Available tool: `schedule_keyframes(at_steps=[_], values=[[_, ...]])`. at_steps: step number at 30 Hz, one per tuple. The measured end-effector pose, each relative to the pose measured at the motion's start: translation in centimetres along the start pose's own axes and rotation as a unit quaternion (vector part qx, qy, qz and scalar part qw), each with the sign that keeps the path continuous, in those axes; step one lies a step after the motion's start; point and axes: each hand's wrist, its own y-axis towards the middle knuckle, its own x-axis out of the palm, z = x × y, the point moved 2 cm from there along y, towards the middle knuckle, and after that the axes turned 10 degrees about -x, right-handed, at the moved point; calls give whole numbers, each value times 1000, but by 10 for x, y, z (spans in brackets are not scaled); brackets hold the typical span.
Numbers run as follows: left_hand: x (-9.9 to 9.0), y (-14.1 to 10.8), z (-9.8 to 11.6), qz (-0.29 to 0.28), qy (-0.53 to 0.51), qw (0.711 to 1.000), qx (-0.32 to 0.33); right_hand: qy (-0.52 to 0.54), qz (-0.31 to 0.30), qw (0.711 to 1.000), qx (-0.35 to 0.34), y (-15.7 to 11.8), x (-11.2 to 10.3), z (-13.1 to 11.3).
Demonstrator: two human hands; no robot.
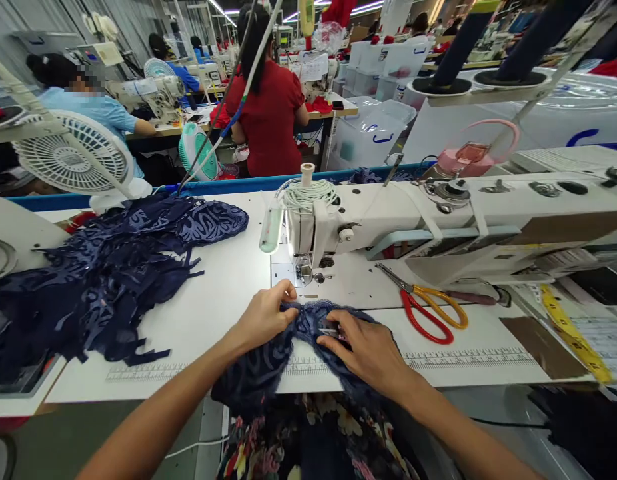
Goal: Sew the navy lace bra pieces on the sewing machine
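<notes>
Single view, head-worn; faces forward and down from the seated side of the sewing machine [358, 213]. Near field: white tabletop [213, 280], close, seen from above. Far field: workroom beyond the table's back edge, up to ceiling lights [368, 8]. No second view, hence no shared area.

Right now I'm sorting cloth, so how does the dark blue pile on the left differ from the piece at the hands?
The pile is a big, tangled heap; the piece is smaller. The pile lies untouched, while the piece is at the left hand and right hand. Both are dark blue and patterned.
</notes>
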Motion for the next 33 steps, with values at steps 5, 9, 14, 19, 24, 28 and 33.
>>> schedule_keyframes(at_steps=[5, 9, 14, 19, 24, 28, 33], values=[[10, -30, -7, 191, 215, 945, 158, -30, -52, 993, -105, -2, 6, 16], [33, -62, -22, 71, 246, 931, 261, -34, -80, 986, -144, -6, -6, 27], [28, -65, -34, 6, 279, 927, 253, -30, -71, 982, -172, -3, -14, 22], [31, -63, -31, 32, 300, 916, 263, -69, -74, 971, -217, 14, -2, 1], [34, -63, -33, 40, 314, 910, 270, -80, -86, 960, -253, 26, 10, -2], [32, -62, -36, 38, 321, 907, 272, -66, -78, 959, -263, 21, 13, 7], [27, -64, -39, 48, 334, 902, 270, -81, -66, 952, -286, 15, 17, 12]])
